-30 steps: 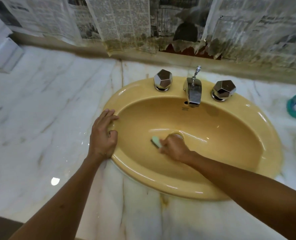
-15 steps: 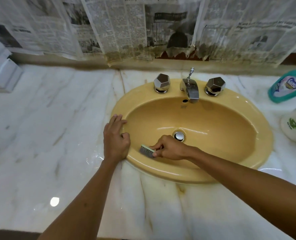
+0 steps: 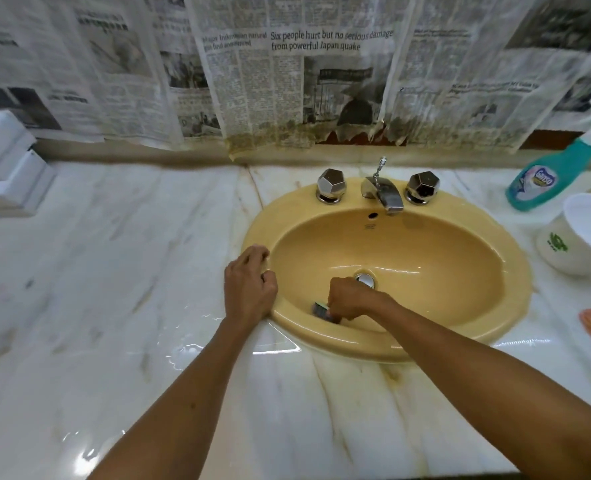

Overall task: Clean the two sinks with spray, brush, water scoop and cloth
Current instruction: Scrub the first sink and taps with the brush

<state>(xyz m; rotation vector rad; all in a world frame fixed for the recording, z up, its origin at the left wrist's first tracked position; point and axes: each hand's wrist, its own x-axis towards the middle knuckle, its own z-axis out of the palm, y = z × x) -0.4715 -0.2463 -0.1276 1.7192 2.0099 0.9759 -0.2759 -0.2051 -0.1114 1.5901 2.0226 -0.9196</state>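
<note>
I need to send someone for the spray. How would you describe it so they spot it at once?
Start at the yellow sink and look right of its taps. The spray bottle stands there behind a white scoop. It is the only teal thing, with a white trigger.

My right hand (image 3: pixel 351 299) has dragged the brush (image 3: pixel 322 311) from beside the drain (image 3: pixel 366 280) down to the sink's (image 3: pixel 515 271) near-left wall. My left hand's (image 3: pixel 249 289) fingers, flat a second ago, now curl on the rim.
</note>
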